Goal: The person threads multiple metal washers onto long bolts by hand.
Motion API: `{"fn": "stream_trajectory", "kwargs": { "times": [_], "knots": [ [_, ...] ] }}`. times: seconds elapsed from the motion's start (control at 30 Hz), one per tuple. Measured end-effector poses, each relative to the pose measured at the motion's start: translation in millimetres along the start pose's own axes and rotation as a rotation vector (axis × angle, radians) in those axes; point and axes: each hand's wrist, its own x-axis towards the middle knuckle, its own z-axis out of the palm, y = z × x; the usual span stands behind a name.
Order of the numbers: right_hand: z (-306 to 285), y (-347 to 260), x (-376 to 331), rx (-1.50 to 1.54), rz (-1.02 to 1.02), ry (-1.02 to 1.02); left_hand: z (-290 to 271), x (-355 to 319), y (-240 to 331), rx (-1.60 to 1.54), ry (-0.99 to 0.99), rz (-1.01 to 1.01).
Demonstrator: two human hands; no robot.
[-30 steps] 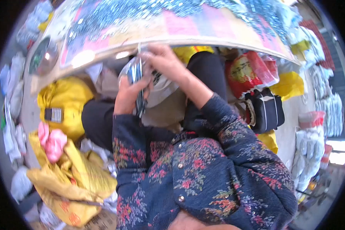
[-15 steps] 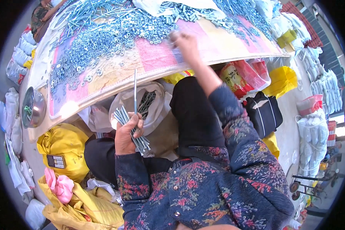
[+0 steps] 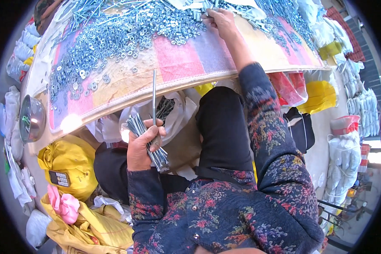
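My left hand (image 3: 140, 148) is closed round a bundle of long thin metal bolts (image 3: 135, 126), whose ends stick out on both sides of the fist. One longer bolt (image 3: 154, 93) rises upright from between its thumb and fingers. My right hand (image 3: 223, 24) reaches over the tabletop with its fingertips drawn together at the edge of a pile of short metal sleeves (image 3: 245, 13). What those fingertips grip, if anything, is too small to make out. A broad heap of metal washers and nuts (image 3: 114, 40) spreads to the left of that hand.
Long bolts (image 3: 82, 19) lie at the table's far left. A metal bowl (image 3: 33, 118) sits by its left edge. Below the table, a white sack (image 3: 184, 116) holds more bolts. A yellow bag (image 3: 74, 156) with a keypad phone (image 3: 59, 178) lies left of my legs.
My right hand has moved farther out and to the right, from the washers' edge to the sleeves. My left hand still holds its bolts in nearly the same place. The view has shifted slightly.
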Motion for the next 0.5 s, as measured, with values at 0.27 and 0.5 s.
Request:
{"fn": "stream_trajectory", "kwargs": {
  "times": [0.27, 0.5],
  "knots": [
    [32, -26, -116, 0.545, 0.182, -0.599, 4, 0, -7, 0.16, 0.027, 0.074],
    [67, -42, -168, 0.38, 0.042, -0.529, -2, -8, -5, 0.131, 0.049, 0.115]
  ]
}}
